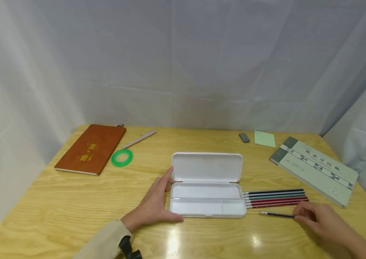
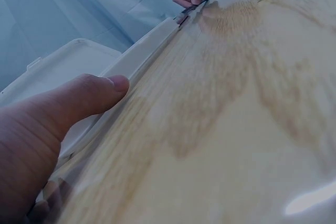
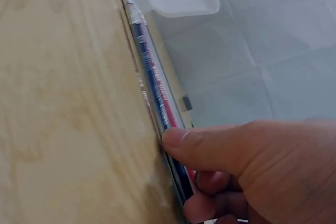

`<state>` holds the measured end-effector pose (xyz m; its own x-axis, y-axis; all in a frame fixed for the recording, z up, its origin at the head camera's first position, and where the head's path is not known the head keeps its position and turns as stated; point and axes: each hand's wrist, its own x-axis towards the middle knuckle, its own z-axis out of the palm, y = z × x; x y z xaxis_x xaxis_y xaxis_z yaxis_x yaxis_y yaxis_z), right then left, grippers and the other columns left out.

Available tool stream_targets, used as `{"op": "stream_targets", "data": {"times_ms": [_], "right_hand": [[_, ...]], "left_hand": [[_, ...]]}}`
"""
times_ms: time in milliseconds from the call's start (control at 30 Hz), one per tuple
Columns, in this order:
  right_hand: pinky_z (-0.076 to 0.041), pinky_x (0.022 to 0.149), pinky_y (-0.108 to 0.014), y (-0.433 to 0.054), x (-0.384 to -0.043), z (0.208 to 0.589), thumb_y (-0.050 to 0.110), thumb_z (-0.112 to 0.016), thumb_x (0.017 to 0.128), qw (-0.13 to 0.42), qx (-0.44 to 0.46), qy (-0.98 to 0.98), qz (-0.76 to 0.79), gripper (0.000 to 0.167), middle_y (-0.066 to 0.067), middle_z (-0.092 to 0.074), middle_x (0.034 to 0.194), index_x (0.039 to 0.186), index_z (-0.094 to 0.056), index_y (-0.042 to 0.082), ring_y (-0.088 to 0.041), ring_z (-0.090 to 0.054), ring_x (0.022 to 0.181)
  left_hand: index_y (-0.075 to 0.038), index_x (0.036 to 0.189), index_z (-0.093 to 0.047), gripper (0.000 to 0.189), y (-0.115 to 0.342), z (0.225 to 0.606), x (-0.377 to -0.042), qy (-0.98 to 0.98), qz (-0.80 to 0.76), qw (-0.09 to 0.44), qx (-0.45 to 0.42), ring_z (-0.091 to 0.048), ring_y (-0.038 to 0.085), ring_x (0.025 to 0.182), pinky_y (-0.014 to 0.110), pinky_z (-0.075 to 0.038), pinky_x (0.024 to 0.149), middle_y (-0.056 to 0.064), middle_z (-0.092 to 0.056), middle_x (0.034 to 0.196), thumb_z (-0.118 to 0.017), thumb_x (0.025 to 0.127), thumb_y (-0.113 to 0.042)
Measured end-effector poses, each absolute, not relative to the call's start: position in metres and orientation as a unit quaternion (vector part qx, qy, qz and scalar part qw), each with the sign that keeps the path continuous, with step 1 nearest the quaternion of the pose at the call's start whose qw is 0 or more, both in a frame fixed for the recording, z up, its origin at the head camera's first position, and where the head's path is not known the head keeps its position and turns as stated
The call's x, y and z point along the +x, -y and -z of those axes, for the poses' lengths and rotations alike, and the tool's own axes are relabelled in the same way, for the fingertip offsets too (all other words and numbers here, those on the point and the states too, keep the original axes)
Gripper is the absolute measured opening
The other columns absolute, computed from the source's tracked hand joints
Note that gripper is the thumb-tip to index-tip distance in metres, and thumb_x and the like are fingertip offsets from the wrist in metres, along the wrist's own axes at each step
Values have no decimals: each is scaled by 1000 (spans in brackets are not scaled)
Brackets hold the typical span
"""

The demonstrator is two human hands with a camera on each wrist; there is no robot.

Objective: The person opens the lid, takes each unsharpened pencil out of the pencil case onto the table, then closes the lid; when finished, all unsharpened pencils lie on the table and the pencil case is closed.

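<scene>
A white pencil case (image 1: 199,207) lies with its lid (image 1: 207,167) raised at the back; no pencils show in its compartments. My left hand (image 1: 152,208) grips the case's left end, thumb along the front edge and fingers by the hinge side. At the right, my right hand (image 1: 325,219) pinches a dark blue pencil (image 1: 278,215) near one end, its eraser end pointing left toward the case. The right wrist view shows the thumb on this pencil (image 3: 152,80). Several blue, green and red pencils (image 1: 276,199) lie side by side right of the case, just behind the held one.
Back left on the wooden table (image 1: 72,212) lie a brown notebook (image 1: 92,149), a green tape roll (image 1: 114,159) and a pale pen (image 1: 139,139). A grey eraser (image 1: 244,137), green sticky notes (image 1: 265,139) and a light green book (image 1: 319,172) lie at the back right.
</scene>
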<state>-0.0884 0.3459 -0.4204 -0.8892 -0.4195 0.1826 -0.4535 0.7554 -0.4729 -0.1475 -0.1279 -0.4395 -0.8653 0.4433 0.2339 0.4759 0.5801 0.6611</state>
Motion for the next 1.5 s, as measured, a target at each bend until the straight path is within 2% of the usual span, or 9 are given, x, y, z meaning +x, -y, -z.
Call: {"op": "stream_targets", "data": {"times_ms": [133,300,467,733,1000,1200,1500], "right_hand": [[-32,47,-17,-340,-89,425,2,-73,81,44,223,940,-253,22,22,-42,66,83,-61,20,8,-35,57],[-31,49,-17,-324,-95,427,-1,-76,76,80,212,943,-243,30,19,-38,64,89,-53,12,8,-32,56],[-32,49,-18,-301,-104,421,3,-75,79,53,196,950,-236,29,14,-38,64,94,-50,8,6,-31,54],[-37,52,-19,-257,-113,402,10,-71,85,-20,217,945,-245,23,12,-45,66,102,-55,10,4,-37,56],[-36,50,-18,-210,-136,393,12,-65,90,-15,259,939,-226,11,13,-45,65,100,-60,14,3,-37,54],[-34,50,-19,-177,-154,397,16,-67,89,-27,259,949,-181,7,12,-46,61,96,-69,15,-1,-37,53],[-35,53,-18,-158,-171,402,20,-70,88,-36,343,915,-211,5,12,-54,65,92,-71,17,1,-40,57]], "left_hand": [[-21,156,-5,139,127,442,-147,887,382,20,-258,-48,14,102,33,-47,89,-1,-47,129,-91,51,-50],[-20,156,-5,139,128,442,-146,887,381,25,-261,-48,14,102,33,-47,88,-1,-47,129,-91,51,-52],[-21,156,-5,138,129,440,-147,887,378,25,-264,-47,13,102,32,-46,88,-2,-47,130,-90,52,-51],[-21,156,-4,138,128,440,-149,887,379,19,-263,-47,13,103,33,-46,89,-1,-46,130,-90,52,-53],[-22,156,-5,138,128,441,-148,889,379,20,-258,-48,13,102,32,-46,88,-2,-47,129,-90,52,-52],[-20,156,-6,137,129,440,-148,887,379,20,-262,-48,14,102,32,-46,88,-1,-47,130,-91,52,-49],[-21,156,-6,138,129,439,-147,889,379,20,-256,-47,13,102,31,-46,88,-2,-48,129,-91,51,-51]]}}
